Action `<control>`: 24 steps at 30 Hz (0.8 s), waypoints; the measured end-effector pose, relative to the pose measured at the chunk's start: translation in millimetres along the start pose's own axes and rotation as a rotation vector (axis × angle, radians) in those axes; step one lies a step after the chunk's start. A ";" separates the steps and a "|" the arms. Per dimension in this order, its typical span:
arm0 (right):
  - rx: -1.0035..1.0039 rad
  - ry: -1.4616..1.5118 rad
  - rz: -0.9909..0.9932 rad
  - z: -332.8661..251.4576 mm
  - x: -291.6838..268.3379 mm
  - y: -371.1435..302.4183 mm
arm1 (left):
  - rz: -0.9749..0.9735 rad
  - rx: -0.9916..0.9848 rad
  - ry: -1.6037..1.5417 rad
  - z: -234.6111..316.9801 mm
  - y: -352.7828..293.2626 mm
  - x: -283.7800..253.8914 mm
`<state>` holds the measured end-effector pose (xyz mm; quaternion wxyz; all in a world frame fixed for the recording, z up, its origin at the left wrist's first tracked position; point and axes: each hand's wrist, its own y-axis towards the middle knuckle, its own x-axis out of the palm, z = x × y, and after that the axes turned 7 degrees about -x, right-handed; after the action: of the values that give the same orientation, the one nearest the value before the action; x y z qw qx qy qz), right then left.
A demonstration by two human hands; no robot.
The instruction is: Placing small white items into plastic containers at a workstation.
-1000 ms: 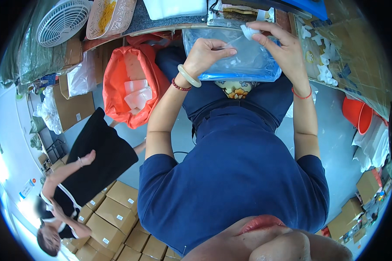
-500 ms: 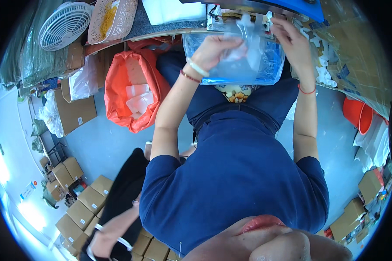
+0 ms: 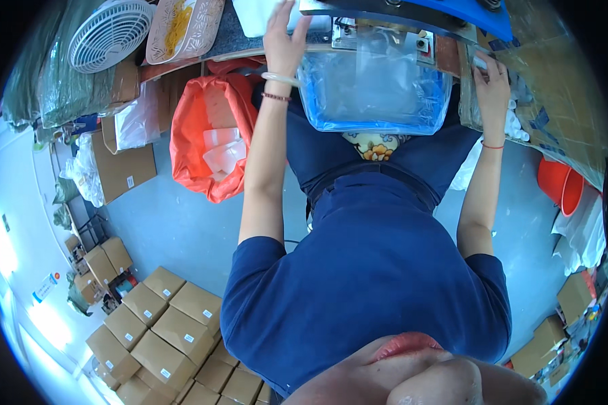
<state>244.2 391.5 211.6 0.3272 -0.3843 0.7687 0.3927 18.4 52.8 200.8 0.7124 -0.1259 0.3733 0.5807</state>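
Observation:
My left hand [image 3: 285, 44] is stretched out over the edge of a stack of clear plastic bags [image 3: 248, 19] on the worktable, fingers extended and apart. On the right, my right hand [image 3: 492, 84] reaches into a cardboard box [image 3: 554, 94] of white plastic parts [image 3: 513, 123]. Its fingers are bent around a small white piece [image 3: 479, 62] whose exact kind I cannot make out. Between the hands, a clear plastic bag [image 3: 385, 67] lies at the front of a blue-topped machine [image 3: 439, 19], over a bin lined with blue plastic [image 3: 358, 127] at my lap.
An open red sack [image 3: 182, 145] with clear plastic pieces stands left of my legs. A pink basket [image 3: 206, 37] with yellow bands and a white fan [image 3: 111, 35] are at the far left. Red buckets [image 3: 561, 185] stand right; stacked cartons [image 3: 172, 331] are behind me.
My left hand has left the clear bag and moved left to the bag stack. My right hand has moved right, into the box of white parts. The person behind me is out of view.

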 end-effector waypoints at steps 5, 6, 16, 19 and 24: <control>0.028 0.203 0.138 -14.9 -16.5 -8.2 | 0.065 0.390 0.358 -37.7 -45.3 2.5; 0.030 0.202 0.140 -28.7 -22.5 -9.4 | 0.075 0.322 0.313 -44.9 -46.0 -5.5; -0.019 0.691 -0.160 -161.8 -23.4 -13.7 | -0.214 -0.210 -0.429 61.3 -79.3 -46.2; -0.470 0.604 0.038 -171.5 -34.0 6.9 | -0.366 -0.230 -0.479 86.5 -84.8 -48.5; -0.514 0.440 -0.332 -151.2 -44.5 23.5 | -0.642 -0.275 -0.510 90.0 -79.2 -42.0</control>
<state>215.7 286.3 327.8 0.1063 -0.6486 0.6241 0.4225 124.1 53.9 271.2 0.9030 -0.1819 0.0461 0.3864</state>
